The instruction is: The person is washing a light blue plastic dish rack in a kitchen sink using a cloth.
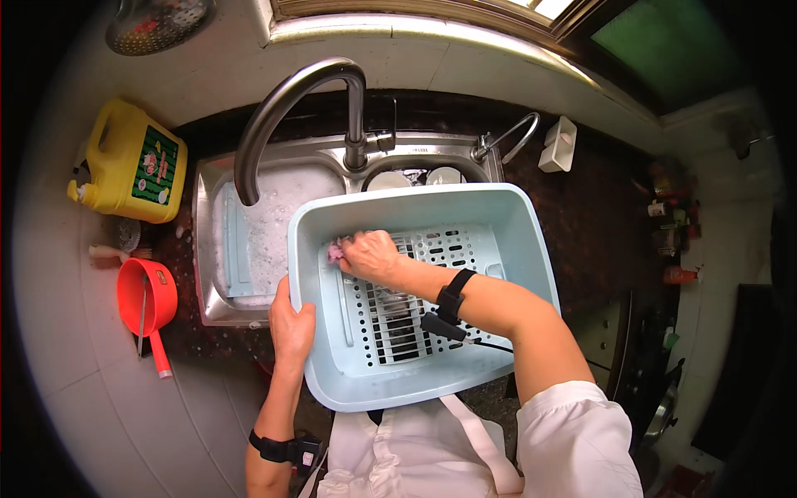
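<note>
A large light-blue plastic basin with a slotted, perforated bottom (423, 389) is tilted over the right part of the sink and the counter's front edge. My left hand (291, 327) grips its left rim, thumb on the inside. Inside the basin, my right hand (372, 256) holds a crumpled pink cloth (335, 251) against the upper left corner of the bottom. Left of the basin, the steel sink's bowl (205, 292) holds foamy water, with a light-blue plastic piece (236, 249) partly under the suds. White dishes (445, 176) show in the other bowl behind the basin, which hides the rest.
A curved steel faucet (274, 106) arches over the foamy bowl; a smaller tap (523, 134) stands at right. On the left are a yellow detergent jug (134, 165) and a red plastic dipper (140, 295). A white holder (558, 146) sits at the back right. A perforated ladle (159, 28) hangs upper left.
</note>
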### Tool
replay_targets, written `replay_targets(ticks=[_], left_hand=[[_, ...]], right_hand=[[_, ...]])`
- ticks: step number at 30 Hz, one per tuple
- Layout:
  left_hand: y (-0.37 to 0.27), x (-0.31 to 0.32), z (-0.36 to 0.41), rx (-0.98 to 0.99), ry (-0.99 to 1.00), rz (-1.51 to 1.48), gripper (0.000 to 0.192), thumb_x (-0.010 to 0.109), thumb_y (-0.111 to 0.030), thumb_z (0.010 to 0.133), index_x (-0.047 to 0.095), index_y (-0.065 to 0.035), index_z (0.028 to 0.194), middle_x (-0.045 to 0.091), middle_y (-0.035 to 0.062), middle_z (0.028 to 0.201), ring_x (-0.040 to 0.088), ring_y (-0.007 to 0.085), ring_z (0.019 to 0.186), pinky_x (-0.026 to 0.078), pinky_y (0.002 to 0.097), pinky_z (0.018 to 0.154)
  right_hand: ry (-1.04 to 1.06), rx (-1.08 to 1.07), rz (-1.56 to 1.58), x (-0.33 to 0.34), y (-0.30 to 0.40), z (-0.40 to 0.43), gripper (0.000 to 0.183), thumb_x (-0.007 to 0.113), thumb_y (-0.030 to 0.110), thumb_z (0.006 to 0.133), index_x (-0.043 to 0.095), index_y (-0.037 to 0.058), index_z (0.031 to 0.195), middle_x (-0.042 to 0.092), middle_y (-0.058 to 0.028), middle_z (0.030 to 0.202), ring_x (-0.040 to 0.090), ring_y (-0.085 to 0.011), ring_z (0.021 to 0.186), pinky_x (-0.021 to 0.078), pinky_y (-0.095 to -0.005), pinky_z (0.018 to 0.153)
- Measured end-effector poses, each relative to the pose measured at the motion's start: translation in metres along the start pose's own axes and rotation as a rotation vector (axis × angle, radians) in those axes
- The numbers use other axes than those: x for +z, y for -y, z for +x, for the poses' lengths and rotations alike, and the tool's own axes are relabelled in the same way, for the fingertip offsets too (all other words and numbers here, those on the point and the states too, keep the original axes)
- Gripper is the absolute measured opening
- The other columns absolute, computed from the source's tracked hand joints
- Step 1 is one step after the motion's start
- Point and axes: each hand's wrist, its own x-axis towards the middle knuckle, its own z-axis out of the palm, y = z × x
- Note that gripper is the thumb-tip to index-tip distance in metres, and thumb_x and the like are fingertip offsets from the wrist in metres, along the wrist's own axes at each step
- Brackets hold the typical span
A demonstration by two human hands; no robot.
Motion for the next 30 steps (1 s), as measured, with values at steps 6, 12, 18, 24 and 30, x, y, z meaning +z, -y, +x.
replay_targets(ticks=[6,12,18,24,30], left_hand=[[0.002,-0.01,0.0,0.026,0.008,-0.047,0.048,0.048,0.005,0.074,0.055,0.003,0.121,0.067,0.0219,0.102,0.065,0.0306,0.097,0.047,0.0365,0.089],[-0.004,0.0,-0.012,0.044,0.06,-0.016,0.045,0.049,0.004,0.074,0.054,0.0038,0.119,0.066,0.0232,0.1,0.066,0.0327,0.096,0.048,0.0378,0.087],[-0.002,-0.007,-0.012,0.087,0.04,0.018,0.047,0.049,0.004,0.074,0.054,0.0032,0.12,0.067,0.0223,0.1,0.066,0.0323,0.096,0.049,0.0373,0.087],[0.007,-0.035,-0.001,0.066,0.038,-0.063,0.047,0.048,0.004,0.074,0.056,0.0033,0.12,0.068,0.0218,0.101,0.066,0.0306,0.097,0.048,0.0368,0.088],[0.011,-0.04,0.013,0.072,0.063,-0.085,0.048,0.048,0.005,0.075,0.054,0.0021,0.122,0.066,0.0248,0.105,0.064,0.0379,0.102,0.048,0.0408,0.09]], right_hand=[[-0.074,0.404,-0.088,-0.038,-0.106,-0.1,0.028,0.055,0.032,0.086,0.068,0.0085,0.077,0.066,-0.0182,0.068,0.067,-0.0306,0.062,0.053,-0.0446,0.056],[0.067,0.661,0.092,-0.032,-0.038,-0.04,0.022,0.055,0.024,0.083,0.072,0.0107,0.084,0.07,-0.0179,0.078,0.07,-0.0318,0.072,0.0551,-0.0431,0.063],[0.103,0.367,0.207,-0.007,0.056,0.027,0.02,0.056,0.022,0.082,0.074,0.0149,0.085,0.072,-0.0134,0.08,0.071,-0.0304,0.077,0.0547,-0.0412,0.072],[0.225,0.227,-0.014,-0.034,0.0,-0.006,0.037,0.054,0.036,0.082,0.071,0.007,0.068,0.069,-0.0165,0.071,0.07,-0.0298,0.069,0.0553,-0.0423,0.065],[0.254,0.784,-0.006,-0.05,-0.08,-0.073,0.041,0.048,0.037,0.084,0.072,0.0046,0.076,0.069,-0.0213,0.075,0.069,-0.0348,0.073,0.0543,-0.0468,0.067]])
